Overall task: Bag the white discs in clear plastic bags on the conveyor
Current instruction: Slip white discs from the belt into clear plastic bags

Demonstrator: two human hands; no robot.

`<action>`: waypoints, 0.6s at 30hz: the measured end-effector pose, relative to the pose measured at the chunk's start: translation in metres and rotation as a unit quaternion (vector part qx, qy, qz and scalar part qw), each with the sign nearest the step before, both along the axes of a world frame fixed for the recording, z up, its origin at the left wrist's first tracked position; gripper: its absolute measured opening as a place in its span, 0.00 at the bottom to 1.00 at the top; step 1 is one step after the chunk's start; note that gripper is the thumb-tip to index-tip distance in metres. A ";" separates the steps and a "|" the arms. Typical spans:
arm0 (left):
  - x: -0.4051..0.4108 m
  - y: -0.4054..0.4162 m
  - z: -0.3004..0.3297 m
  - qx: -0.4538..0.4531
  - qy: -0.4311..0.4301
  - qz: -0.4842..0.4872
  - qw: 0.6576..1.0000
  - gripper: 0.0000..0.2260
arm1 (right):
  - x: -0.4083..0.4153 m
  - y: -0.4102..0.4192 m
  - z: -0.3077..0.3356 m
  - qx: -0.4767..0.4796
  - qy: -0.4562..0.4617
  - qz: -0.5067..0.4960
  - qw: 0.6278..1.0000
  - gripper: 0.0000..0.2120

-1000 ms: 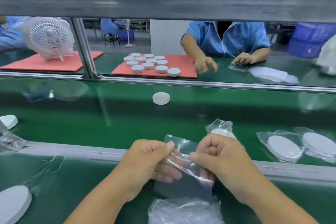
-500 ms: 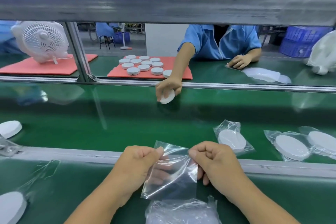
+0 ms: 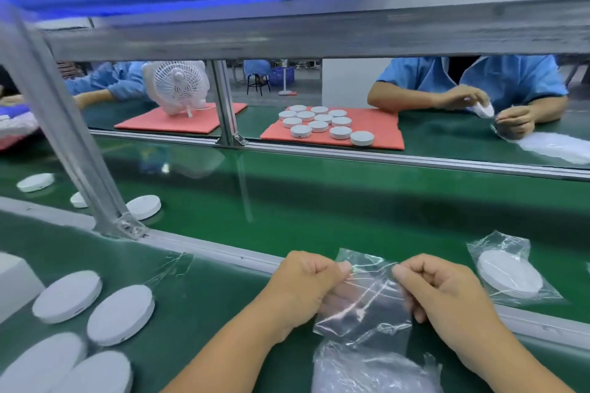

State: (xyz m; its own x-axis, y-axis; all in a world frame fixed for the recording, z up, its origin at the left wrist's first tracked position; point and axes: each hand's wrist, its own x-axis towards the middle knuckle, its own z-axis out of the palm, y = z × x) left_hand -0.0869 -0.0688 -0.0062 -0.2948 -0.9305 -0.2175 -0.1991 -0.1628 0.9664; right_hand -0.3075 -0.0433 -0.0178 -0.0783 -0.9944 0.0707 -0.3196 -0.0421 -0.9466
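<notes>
Between both hands: one empty clear bag (image 3: 364,297), pinched at its top edge.

Left hand (image 3: 306,284) and right hand (image 3: 447,293) each clamp the bag mouth, thumb against curled fingers, bag hanging over the near bench. Stack of spare bags (image 3: 373,370) lies directly below. Four bare discs (image 3: 121,314) sit at lower left. One bagged disc (image 3: 510,277) rests on the green conveyor (image 3: 319,210) to the right; more bare discs (image 3: 143,207) on the belt at far left.
</notes>
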 end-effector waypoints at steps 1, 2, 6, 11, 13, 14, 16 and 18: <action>0.000 0.000 0.000 0.011 0.013 -0.003 1.000 0.14 | 0.000 -0.001 -0.002 0.000 0.001 -0.002 1.000 0.12; 0.000 0.000 0.001 0.020 0.022 -0.004 1.000 0.12 | 0.000 -0.002 -0.002 0.002 -0.002 -0.004 1.000 0.12; 0.002 -0.004 -0.003 0.005 0.010 -0.008 1.000 0.12 | 0.000 -0.005 -0.004 0.015 -0.027 -0.005 1.000 0.09; 0.003 -0.007 -0.006 -0.023 -0.003 0.004 1.000 0.11 | 0.003 -0.003 -0.002 0.025 -0.036 -0.005 0.999 0.11; 0.003 -0.009 -0.007 -0.018 0.002 0.008 1.000 0.11 | 0.003 -0.002 -0.001 0.023 -0.040 -0.007 0.999 0.11; 0.003 -0.011 -0.008 -0.021 -0.001 0.012 1.000 0.11 | 0.003 -0.001 0.001 0.022 -0.042 -0.007 0.999 0.11; 0.001 -0.013 -0.009 -0.025 0.008 0.008 1.000 0.09 | 0.002 0.000 0.003 0.025 -0.047 0.000 0.999 0.08; -0.001 -0.015 -0.010 -0.029 0.014 -0.001 0.999 0.07 | 0.002 0.000 0.004 0.027 -0.047 0.002 0.999 0.06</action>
